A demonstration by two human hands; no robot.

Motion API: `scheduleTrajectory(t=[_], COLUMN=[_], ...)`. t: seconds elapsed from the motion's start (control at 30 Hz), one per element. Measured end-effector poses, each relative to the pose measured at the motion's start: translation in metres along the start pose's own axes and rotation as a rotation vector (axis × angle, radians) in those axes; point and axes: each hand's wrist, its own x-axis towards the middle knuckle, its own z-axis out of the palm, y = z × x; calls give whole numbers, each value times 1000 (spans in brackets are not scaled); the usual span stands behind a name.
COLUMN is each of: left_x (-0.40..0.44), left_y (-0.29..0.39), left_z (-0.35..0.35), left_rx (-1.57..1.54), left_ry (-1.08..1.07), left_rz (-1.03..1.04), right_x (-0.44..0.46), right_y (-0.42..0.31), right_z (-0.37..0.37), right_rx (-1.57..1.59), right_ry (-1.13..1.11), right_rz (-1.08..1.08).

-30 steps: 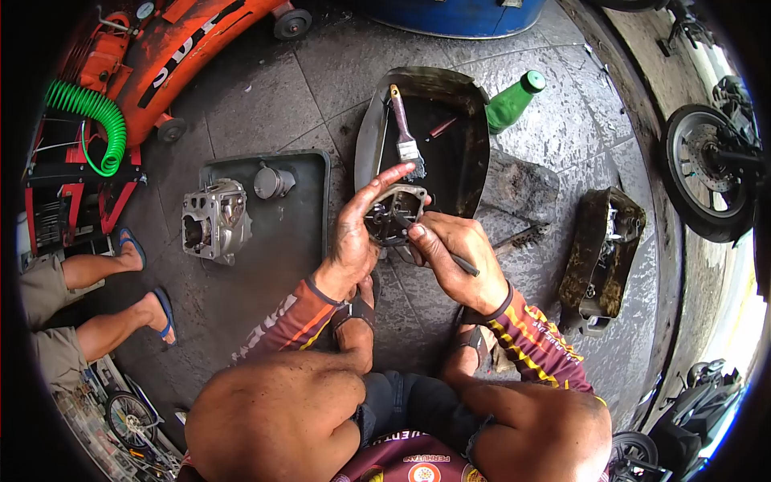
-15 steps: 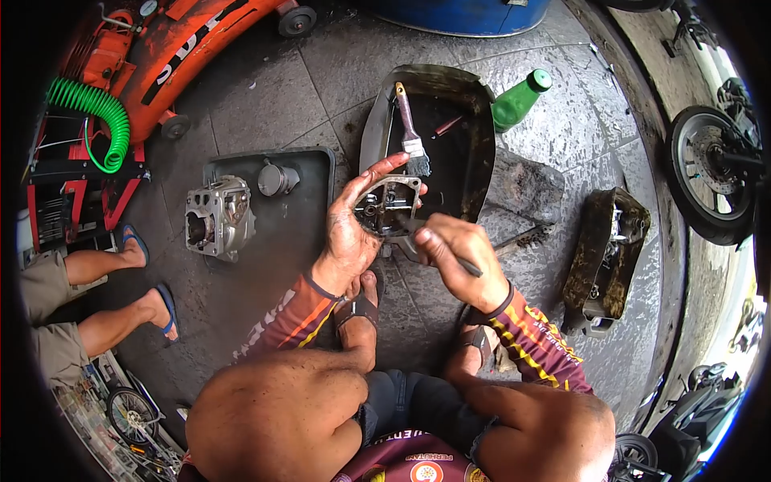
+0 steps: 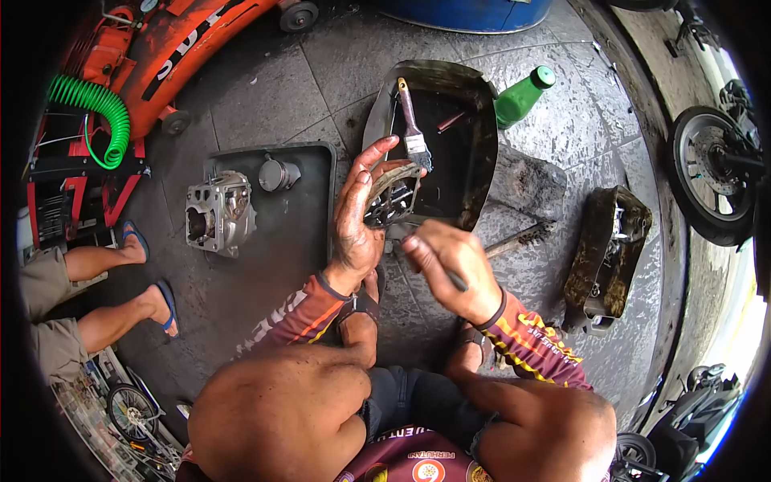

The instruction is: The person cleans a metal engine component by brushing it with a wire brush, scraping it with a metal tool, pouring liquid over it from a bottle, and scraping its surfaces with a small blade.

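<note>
My left hand [image 3: 358, 229], smeared with grease, grips a metal engine cylinder head [image 3: 395, 195] from its left side. The part is tilted, with its open hollow side facing right. In my right hand [image 3: 456, 269] is a dark-handled tool [image 3: 458, 281], its shaft pointing left to the lower edge of the cylinder head; fingers hide most of it, and whether its tip touches is unclear. Behind lies a paintbrush [image 3: 413, 132] with dark wet bristles, resting in a grimy basin [image 3: 484, 145].
To the left, an engine cylinder block [image 3: 218, 215] and a piston [image 3: 277, 175] sit in a black tray [image 3: 332, 173]. A green bottle [image 3: 518, 100] stands behind the basin. A dirty metal housing [image 3: 606, 261] lies right. A person's feet [image 3: 152, 309] are at left, near an orange compressor [image 3: 177, 56].
My left hand has turned the cylinder head, so its face now points more to the right. My right hand has shifted slightly down with the tool.
</note>
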Motion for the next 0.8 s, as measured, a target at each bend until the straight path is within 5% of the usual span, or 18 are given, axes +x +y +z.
scheduleTrajectory(t=[0.07, 0.17, 0.23, 0.3, 0.37, 0.47, 0.57, 0.67, 0.8], left_x=[-1, 0, -1, 1, 0, -2, -2, 1, -2], left_y=[0, 0, -2, -3, -3, -2, 1, 1, 2], left_z=[0, 0, 0, 2, 1, -1, 2, 2, 5], left_rx=[15, 50, -15, -11, 6, -8, 9, 47, 61], left_ry=[-19, -28, -36, -48, -59, -54, 3, -10, 23], left_rz=[37, 75, 69, 75, 78, 97, 85, 85, 8], right_x=[0, 3, 2, 3, -3, -6, -4, -10, -9], right_y=[3, -2, 0, 0, 1, 2, 2, 0, 3], right_z=[-1, -11, 2, -15, -3, 6, -4, 8, 5], right_rx=[71, 60, 99, 136, -75, 47, -91, -109, -188], right_ry=[-39, 38, -13, -22, 125, 32, 115, -45, 13], right_rz=[-68, 110, -107, 65, -13, -127, 21, -81, 1])
